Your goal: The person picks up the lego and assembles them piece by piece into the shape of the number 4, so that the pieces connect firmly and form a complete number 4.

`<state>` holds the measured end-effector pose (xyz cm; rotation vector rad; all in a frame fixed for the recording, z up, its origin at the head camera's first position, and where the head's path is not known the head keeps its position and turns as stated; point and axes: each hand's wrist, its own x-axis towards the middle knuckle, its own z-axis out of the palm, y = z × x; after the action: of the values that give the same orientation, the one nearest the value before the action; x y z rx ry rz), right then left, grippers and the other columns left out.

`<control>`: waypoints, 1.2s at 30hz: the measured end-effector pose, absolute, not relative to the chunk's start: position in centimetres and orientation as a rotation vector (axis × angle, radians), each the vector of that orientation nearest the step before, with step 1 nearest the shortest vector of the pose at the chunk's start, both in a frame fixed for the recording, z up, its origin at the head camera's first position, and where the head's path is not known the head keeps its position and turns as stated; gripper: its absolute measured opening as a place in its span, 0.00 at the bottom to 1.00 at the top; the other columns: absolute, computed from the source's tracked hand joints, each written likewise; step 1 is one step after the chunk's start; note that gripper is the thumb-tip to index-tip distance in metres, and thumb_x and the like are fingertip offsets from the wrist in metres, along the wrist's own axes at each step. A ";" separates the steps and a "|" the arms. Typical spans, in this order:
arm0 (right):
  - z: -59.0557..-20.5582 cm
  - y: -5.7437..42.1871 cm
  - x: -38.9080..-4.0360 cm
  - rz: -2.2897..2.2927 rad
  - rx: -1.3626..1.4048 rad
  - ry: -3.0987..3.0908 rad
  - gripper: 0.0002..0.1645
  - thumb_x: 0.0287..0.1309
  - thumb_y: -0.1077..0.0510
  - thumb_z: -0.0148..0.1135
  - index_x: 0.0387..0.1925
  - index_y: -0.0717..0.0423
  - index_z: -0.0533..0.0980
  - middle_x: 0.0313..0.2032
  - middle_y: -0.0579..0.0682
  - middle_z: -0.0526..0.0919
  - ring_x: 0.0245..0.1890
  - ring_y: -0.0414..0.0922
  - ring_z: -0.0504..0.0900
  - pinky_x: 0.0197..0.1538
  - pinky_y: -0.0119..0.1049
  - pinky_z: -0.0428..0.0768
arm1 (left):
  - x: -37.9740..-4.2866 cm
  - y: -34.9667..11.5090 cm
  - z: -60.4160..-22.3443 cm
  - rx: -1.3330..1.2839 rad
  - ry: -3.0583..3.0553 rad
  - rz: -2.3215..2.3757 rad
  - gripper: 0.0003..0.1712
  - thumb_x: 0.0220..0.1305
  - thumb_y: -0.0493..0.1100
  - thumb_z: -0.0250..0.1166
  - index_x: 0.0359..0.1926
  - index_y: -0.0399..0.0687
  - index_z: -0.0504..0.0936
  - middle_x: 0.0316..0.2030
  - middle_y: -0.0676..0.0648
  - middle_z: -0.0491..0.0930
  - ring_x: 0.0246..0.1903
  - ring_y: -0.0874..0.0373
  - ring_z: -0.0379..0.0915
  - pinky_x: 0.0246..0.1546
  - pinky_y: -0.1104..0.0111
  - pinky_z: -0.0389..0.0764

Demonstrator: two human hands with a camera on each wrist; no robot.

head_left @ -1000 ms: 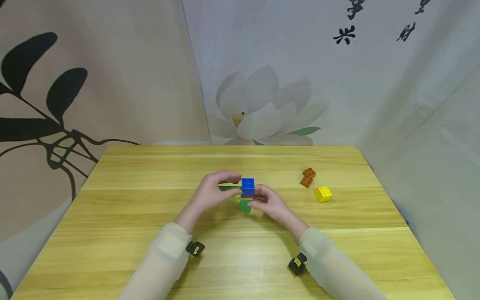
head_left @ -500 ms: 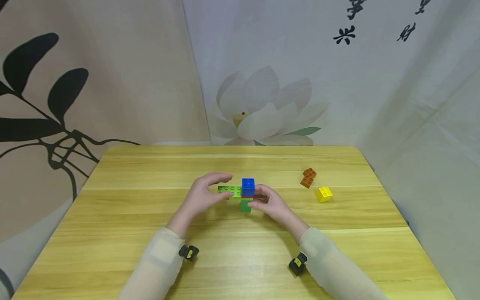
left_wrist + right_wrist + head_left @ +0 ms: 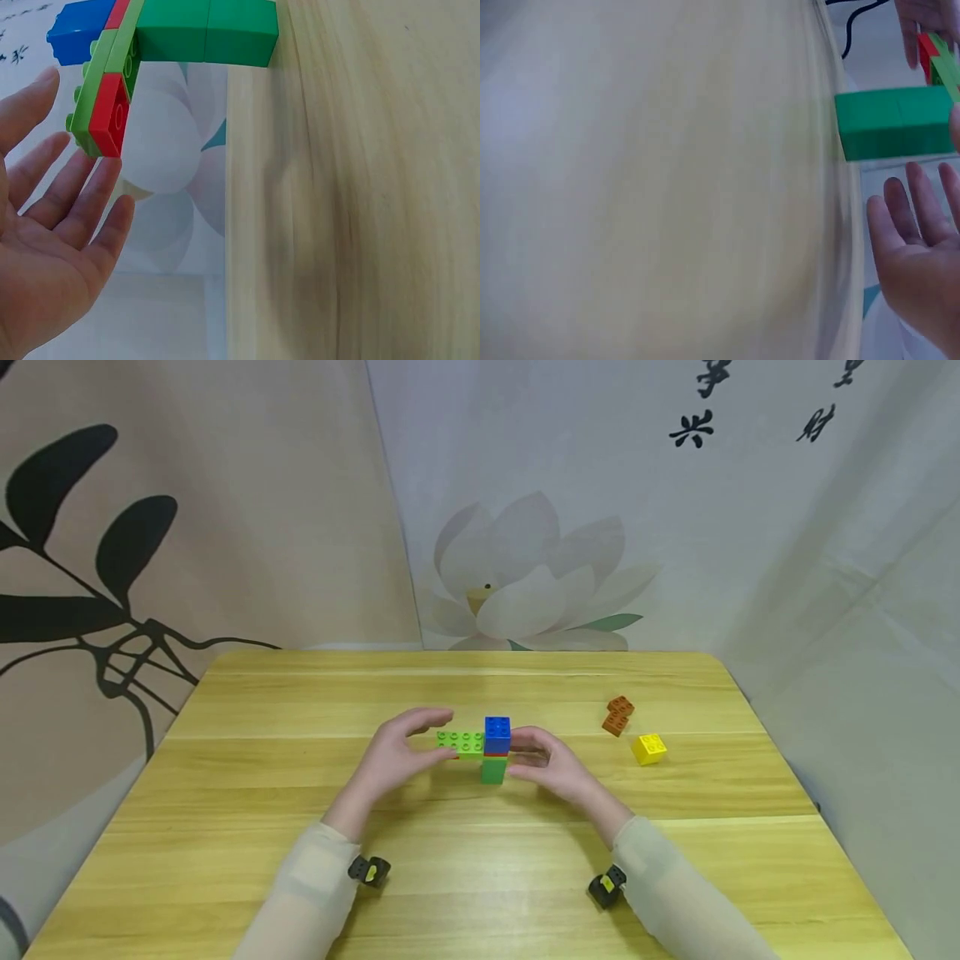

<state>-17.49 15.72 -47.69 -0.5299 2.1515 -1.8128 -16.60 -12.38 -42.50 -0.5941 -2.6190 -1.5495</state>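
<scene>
A stack of toy building bricks stands upright near the table's middle. Its base is two green bricks [image 3: 206, 31], and a blue brick [image 3: 497, 735] tops it over a thin red layer. From between them a light green studded piece [image 3: 460, 742] juts out to the left, with a red piece [image 3: 110, 112] beneath its outer end. My left hand [image 3: 393, 752] is spread around that outer end, fingers loosely bent and gripping nothing. On the other side my right hand [image 3: 555, 766] is held beside the stack, fingers parted; in the right wrist view they look apart from the green bricks.
Farther right on the wooden table [image 3: 285, 760] lie orange-brown bricks [image 3: 617, 716] and a yellow brick [image 3: 648, 749]. A printed cloth [image 3: 525, 485] hangs behind the table's back edge. Black cameras are strapped at both wrists.
My left hand has drawn back leftward from the blue brick, uncovering the light green piece. My right hand has loosened from the stack and shifted slightly right. The stack stays put.
</scene>
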 end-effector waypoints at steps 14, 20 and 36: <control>-46.0 22.2 -16.5 -1.702 -0.722 2.419 0.38 0.57 0.70 0.68 0.68 0.59 0.66 0.66 0.56 0.72 0.67 0.54 0.67 0.70 0.31 0.61 | -16.4 -13.9 -43.4 -0.637 -2.611 -1.715 0.39 0.52 0.39 0.78 0.66 0.44 0.73 0.60 0.44 0.77 0.60 0.49 0.71 0.61 0.53 0.72; -45.3 25.7 -16.1 -1.659 -0.757 2.525 0.42 0.57 0.67 0.70 0.71 0.60 0.63 0.68 0.58 0.69 0.68 0.52 0.64 0.68 0.24 0.59 | -16.5 -14.1 -43.9 -0.634 -2.593 -1.816 0.42 0.52 0.38 0.78 0.67 0.43 0.71 0.62 0.43 0.75 0.60 0.46 0.71 0.60 0.51 0.73; -44.9 31.9 -15.3 -1.464 -0.564 2.785 0.47 0.56 0.62 0.73 0.73 0.56 0.61 0.70 0.60 0.63 0.70 0.57 0.58 0.67 0.22 0.54 | -16.8 -13.7 -45.0 -0.614 -2.533 -2.008 0.43 0.51 0.32 0.76 0.68 0.36 0.68 0.61 0.38 0.74 0.55 0.43 0.73 0.59 0.51 0.74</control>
<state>-15.27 31.93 -44.92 -0.5639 2.7853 -1.4640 -16.80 -13.67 -45.02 -0.6140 -2.5327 -2.0077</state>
